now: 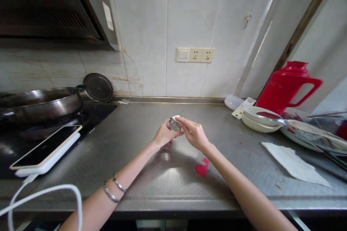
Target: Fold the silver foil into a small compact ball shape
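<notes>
Fingers first: the right hand's fingers (186, 122) are nearly together, bent over the upper right of a small shiny item (174, 125), tips right at a white patch (176, 117). Whether they pinch that patch or just press on it, I can't tell. Over on the other side, the left hand (163, 135) is curled in around the item, opened only about as wide as the item itself, thumb reaching along underneath. It's silvery, maybe clear; too small and blurred here to say which.

So it's close two-handed work, left bracing, right working the top, by the look of it. Any move from this grip calls for a steady left hand and a light right touch.

The item is up above the metal surface (130, 158), roughly central, with a red heart mark (202, 168) nearer the person, below the right wrist. Out to the right, a white sheet (295, 164) lies flat, stacked bowls (260, 124) sit behind it, and a red flask (282, 88) stands behind those. Out left, a phone (47, 147) rests on a white block (51, 157), in front of a wide pan (51, 106) on the stove.
</notes>
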`<state>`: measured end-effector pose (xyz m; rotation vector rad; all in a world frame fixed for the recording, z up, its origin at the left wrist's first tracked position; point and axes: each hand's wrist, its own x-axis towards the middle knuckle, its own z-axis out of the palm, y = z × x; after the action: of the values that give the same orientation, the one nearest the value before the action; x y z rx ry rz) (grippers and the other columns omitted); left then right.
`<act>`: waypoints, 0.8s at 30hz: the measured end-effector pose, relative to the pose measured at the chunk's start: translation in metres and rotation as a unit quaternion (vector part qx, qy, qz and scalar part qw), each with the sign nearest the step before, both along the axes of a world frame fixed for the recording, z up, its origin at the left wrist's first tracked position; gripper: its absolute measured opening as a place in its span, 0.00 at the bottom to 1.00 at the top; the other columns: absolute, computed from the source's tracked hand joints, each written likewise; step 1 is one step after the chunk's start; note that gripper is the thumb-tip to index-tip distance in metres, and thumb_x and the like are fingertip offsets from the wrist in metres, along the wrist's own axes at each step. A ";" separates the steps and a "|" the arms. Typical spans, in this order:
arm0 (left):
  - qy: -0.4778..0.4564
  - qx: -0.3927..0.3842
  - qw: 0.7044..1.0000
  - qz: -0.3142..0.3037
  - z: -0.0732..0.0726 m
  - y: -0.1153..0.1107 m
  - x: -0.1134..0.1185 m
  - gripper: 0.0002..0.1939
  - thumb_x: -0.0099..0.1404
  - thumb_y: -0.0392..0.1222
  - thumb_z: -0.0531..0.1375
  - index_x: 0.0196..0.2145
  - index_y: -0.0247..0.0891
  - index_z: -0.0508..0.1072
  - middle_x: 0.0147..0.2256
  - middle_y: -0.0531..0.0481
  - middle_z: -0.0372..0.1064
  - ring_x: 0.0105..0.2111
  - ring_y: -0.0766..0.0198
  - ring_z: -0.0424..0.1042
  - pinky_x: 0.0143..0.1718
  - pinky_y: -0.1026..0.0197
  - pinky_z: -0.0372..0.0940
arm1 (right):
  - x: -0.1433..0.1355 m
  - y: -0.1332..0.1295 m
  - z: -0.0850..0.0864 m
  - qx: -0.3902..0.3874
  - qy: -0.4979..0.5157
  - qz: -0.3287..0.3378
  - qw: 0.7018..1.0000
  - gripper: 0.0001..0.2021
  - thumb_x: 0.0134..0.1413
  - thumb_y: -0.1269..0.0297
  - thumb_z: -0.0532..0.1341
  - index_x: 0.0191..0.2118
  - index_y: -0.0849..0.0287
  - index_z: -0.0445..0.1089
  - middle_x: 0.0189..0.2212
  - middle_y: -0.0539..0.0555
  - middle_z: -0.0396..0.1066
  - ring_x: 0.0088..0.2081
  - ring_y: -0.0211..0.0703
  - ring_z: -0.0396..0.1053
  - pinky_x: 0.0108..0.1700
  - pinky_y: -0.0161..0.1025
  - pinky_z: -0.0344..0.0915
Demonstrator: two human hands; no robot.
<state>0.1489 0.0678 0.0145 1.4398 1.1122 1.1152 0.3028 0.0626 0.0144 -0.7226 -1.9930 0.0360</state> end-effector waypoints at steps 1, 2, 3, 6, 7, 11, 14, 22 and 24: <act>-0.004 -0.005 1.000 0.006 0.001 0.000 0.000 0.32 0.46 0.41 0.70 0.48 0.36 0.65 0.24 0.58 0.63 0.17 0.73 0.60 0.12 0.70 0.58 | 0.001 -0.001 0.001 0.012 -0.004 0.006 1.000 0.17 0.63 0.69 0.50 0.54 0.54 0.67 0.48 0.57 0.73 0.50 0.45 0.71 0.50 0.42 0.70; -0.007 -0.010 1.000 0.013 0.001 0.000 -0.001 0.31 0.47 0.42 0.70 0.48 0.36 0.65 0.23 0.59 0.62 0.16 0.74 0.60 0.12 0.70 0.59 | 0.001 -0.001 0.002 0.025 -0.008 0.014 1.000 0.17 0.63 0.70 0.51 0.54 0.55 0.66 0.49 0.57 0.73 0.51 0.46 0.70 0.52 0.43 0.69; -0.011 -0.015 1.000 0.019 0.001 0.000 -0.002 0.30 0.47 0.43 0.70 0.46 0.36 0.66 0.22 0.59 0.61 0.16 0.74 0.60 0.12 0.70 0.59 | 0.002 -0.002 0.002 0.040 -0.012 0.024 0.999 0.17 0.62 0.71 0.51 0.54 0.55 0.66 0.49 0.57 0.73 0.52 0.46 0.69 0.54 0.45 0.68; -0.025 -0.027 0.999 0.031 0.001 0.002 -0.005 0.27 0.48 0.43 0.70 0.43 0.35 0.66 0.21 0.60 0.61 0.15 0.74 0.60 0.13 0.70 0.59 | 0.002 -0.003 0.002 0.080 -0.025 0.050 0.995 0.18 0.61 0.74 0.52 0.54 0.55 0.66 0.48 0.56 0.74 0.51 0.45 0.70 0.57 0.48 0.65; -0.029 -0.031 0.998 0.035 0.000 0.003 -0.006 0.26 0.48 0.43 0.70 0.42 0.35 0.66 0.21 0.60 0.61 0.15 0.74 0.60 0.13 0.70 0.59 | 0.001 -0.004 0.002 0.087 -0.029 0.057 0.994 0.19 0.60 0.74 0.52 0.54 0.54 0.67 0.46 0.55 0.75 0.50 0.44 0.71 0.57 0.49 0.65; -0.033 -0.038 0.998 0.046 -0.002 0.008 -0.009 0.26 0.46 0.41 0.70 0.41 0.36 0.65 0.21 0.60 0.61 0.15 0.74 0.60 0.13 0.70 0.60 | 0.000 -0.006 0.002 0.065 -0.001 0.061 0.996 0.16 0.60 0.72 0.53 0.50 0.51 0.70 0.42 0.52 0.77 0.44 0.43 0.75 0.54 0.47 0.68; -0.027 -0.038 0.998 0.035 -0.001 0.007 -0.009 0.26 0.47 0.44 0.70 0.42 0.36 0.65 0.23 0.58 0.63 0.15 0.74 0.60 0.13 0.69 0.61 | 0.001 -0.006 0.004 0.019 0.116 -0.008 0.993 0.13 0.62 0.67 0.54 0.48 0.51 0.71 0.42 0.52 0.77 0.44 0.44 0.75 0.48 0.42 0.72; -0.038 -0.039 0.997 -0.055 0.002 0.001 -0.007 0.30 0.44 0.53 0.71 0.41 0.36 0.67 0.25 0.57 0.63 0.16 0.73 0.62 0.15 0.65 0.66 | 0.003 0.004 0.007 -0.113 0.108 0.003 0.988 0.15 0.62 0.62 0.52 0.50 0.52 0.70 0.47 0.53 0.74 0.50 0.47 0.72 0.53 0.45 0.67; -0.041 -0.040 0.997 -0.060 0.003 0.000 -0.007 0.32 0.43 0.54 0.71 0.41 0.36 0.67 0.25 0.56 0.63 0.17 0.73 0.62 0.15 0.65 0.66 | 0.006 0.003 0.008 -0.154 0.076 0.046 0.984 0.17 0.61 0.65 0.50 0.52 0.52 0.69 0.51 0.52 0.71 0.54 0.48 0.68 0.56 0.48 0.64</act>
<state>0.1415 0.0678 0.0173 1.3687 0.9892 1.0245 0.3089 0.0660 0.0221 -0.7969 -1.8921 0.4503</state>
